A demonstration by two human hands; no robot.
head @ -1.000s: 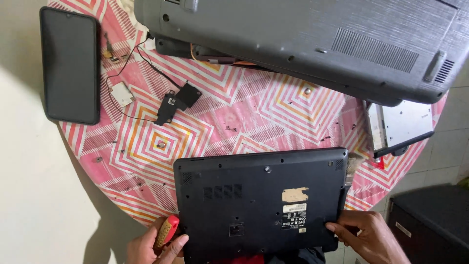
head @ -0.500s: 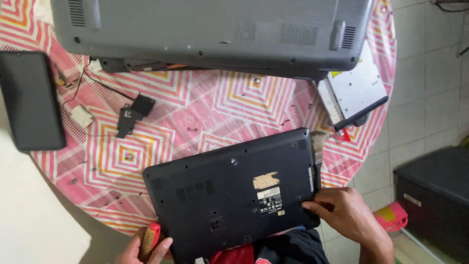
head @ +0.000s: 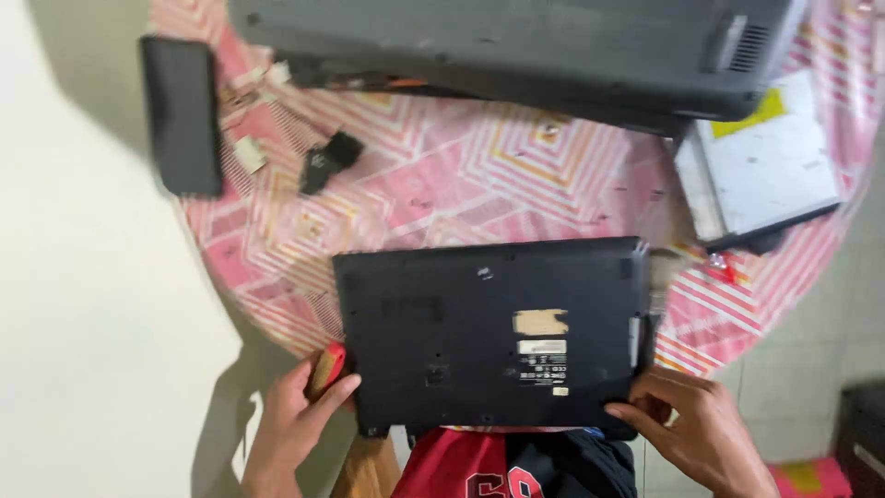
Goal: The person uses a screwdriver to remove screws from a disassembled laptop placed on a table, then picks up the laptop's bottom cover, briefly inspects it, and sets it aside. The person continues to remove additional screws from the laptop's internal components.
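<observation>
A black laptop (head: 489, 337) lies upside down at the near edge of a round table, its underside with labels facing up. My left hand (head: 295, 415) holds a red-handled tool (head: 325, 367) against the laptop's left near corner. My right hand (head: 691, 429) grips the laptop's right near corner, fingers curled on its edge.
The table wears a pink and white patterned cloth (head: 442, 175). A larger grey laptop (head: 516, 46) lies upside down at the far side. A silver optical drive (head: 765, 166) sits at the right, a black phone (head: 182, 115) at the left, small black and white parts (head: 327, 159) between. Pale floor lies left.
The view has swung, so the table now sits further right in frame. My right hand stays on the laptop's right near corner, my left stays at the left corner with the tool.
</observation>
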